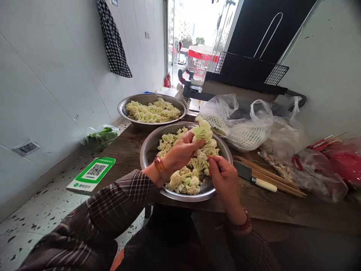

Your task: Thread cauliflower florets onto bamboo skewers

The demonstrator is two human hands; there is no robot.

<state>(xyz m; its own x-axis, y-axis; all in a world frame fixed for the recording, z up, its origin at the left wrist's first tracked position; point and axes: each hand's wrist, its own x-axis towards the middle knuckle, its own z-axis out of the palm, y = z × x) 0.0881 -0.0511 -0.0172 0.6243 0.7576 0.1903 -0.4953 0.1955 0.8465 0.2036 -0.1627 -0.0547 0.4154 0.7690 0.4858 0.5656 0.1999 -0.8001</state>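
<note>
Plaid sleeve [113, 203] nearest; left hand [184, 150] holds cauliflower [205, 130], likely light, crumbly, best held around its middle; right hand [225, 175] pinches closed, on what I cannot tell

A cauliflower piece [205, 132] is held in the left hand [183, 151] over a metal bowl [145, 150] of florets [184, 182]; the right hand [225, 177] is pinched together near it. A knife [264, 184] and thin sticks [278, 180] are laid at right.
</note>
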